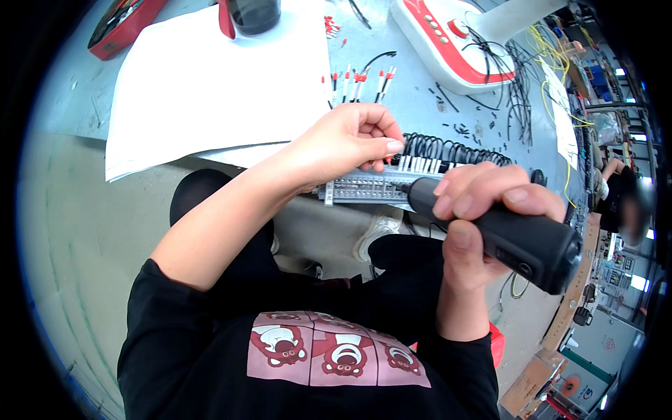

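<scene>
My right hand (483, 224) grips a black electric screwdriver (514, 234), its tip resting on a grey terminal block strip (364, 187) at the table's near edge. My left hand (353, 136) reaches over the strip, and its fingertips pinch a short black wire with a white ferrule (390, 159) at the strip's top row. A row of looped black wires (455, 150) stands fitted along the strip to the right of my left hand.
A large white paper sheet (210, 77) lies at the left. Several red-tipped wires (357, 80) lie behind the strip. A white and red device (448, 42) sits at the back right amid loose black and yellow wires. Another person (623, 199) is at the far right.
</scene>
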Demonstrator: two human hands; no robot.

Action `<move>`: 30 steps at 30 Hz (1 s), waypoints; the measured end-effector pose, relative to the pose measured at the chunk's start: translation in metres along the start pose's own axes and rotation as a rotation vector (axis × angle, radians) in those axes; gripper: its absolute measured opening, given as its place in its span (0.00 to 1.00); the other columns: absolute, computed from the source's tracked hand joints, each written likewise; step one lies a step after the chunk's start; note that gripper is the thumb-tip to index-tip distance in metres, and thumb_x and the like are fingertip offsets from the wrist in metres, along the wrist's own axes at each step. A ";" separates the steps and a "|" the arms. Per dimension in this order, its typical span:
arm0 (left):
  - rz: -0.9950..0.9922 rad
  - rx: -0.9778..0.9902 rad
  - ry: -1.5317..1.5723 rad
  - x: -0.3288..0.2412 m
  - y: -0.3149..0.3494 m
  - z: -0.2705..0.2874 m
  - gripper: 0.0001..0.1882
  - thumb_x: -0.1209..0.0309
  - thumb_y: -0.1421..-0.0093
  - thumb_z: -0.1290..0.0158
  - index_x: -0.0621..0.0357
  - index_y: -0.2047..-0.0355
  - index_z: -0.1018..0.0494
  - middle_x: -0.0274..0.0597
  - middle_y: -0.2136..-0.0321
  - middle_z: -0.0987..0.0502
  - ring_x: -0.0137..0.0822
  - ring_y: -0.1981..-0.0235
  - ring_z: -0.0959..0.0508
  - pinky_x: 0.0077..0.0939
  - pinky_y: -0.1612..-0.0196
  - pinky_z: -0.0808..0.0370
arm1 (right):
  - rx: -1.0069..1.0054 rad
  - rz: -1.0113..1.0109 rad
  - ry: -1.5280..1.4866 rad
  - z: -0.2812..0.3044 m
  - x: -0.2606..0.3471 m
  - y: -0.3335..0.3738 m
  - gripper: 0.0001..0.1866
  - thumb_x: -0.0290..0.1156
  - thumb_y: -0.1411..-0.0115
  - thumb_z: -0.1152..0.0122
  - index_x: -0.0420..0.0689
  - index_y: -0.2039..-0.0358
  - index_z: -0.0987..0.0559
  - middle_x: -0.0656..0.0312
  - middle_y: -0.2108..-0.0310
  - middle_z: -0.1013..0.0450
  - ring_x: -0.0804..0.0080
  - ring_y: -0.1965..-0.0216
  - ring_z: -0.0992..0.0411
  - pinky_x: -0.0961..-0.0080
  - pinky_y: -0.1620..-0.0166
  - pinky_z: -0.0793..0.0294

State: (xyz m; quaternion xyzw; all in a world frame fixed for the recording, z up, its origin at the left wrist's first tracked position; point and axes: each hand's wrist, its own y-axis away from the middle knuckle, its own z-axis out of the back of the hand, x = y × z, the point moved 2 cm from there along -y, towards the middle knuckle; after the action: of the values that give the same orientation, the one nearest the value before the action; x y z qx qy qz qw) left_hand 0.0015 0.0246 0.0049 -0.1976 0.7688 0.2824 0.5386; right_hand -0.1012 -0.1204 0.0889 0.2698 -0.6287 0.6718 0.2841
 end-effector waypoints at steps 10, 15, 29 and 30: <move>-0.012 0.006 0.010 0.001 0.000 0.000 0.08 0.67 0.37 0.43 0.59 0.63 0.26 0.28 0.71 0.24 0.18 0.72 0.27 0.14 0.66 0.29 | -0.015 0.026 -0.069 -0.001 -0.010 0.000 0.25 0.22 0.46 0.33 0.44 0.52 0.37 0.54 0.68 0.29 0.67 0.70 0.26 0.70 0.64 0.22; -0.027 -0.003 0.000 0.002 -0.001 -0.001 0.09 0.67 0.37 0.43 0.60 0.62 0.25 0.29 0.71 0.24 0.19 0.73 0.27 0.14 0.66 0.29 | -0.104 0.028 -0.031 -0.002 -0.012 0.001 0.25 0.27 0.42 0.32 0.45 0.51 0.38 0.55 0.68 0.29 0.68 0.71 0.27 0.70 0.66 0.21; -0.049 0.019 0.045 0.005 -0.001 -0.001 0.09 0.67 0.36 0.43 0.62 0.63 0.25 0.31 0.71 0.24 0.21 0.73 0.27 0.16 0.66 0.27 | -0.083 0.047 -0.015 -0.006 -0.014 0.000 0.24 0.25 0.43 0.34 0.44 0.52 0.38 0.54 0.68 0.29 0.68 0.72 0.27 0.72 0.69 0.21; -0.048 0.018 0.047 0.005 -0.001 -0.001 0.09 0.67 0.36 0.43 0.62 0.63 0.25 0.31 0.71 0.24 0.21 0.73 0.27 0.16 0.66 0.27 | -0.086 0.049 -0.012 -0.006 -0.014 0.000 0.24 0.25 0.42 0.34 0.44 0.52 0.38 0.54 0.68 0.29 0.68 0.72 0.27 0.72 0.69 0.21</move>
State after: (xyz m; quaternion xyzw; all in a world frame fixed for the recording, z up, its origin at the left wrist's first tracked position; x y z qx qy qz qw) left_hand -0.0004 0.0230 0.0006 -0.2175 0.7789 0.2578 0.5287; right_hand -0.0918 -0.1148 0.0785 0.2460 -0.6651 0.6492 0.2750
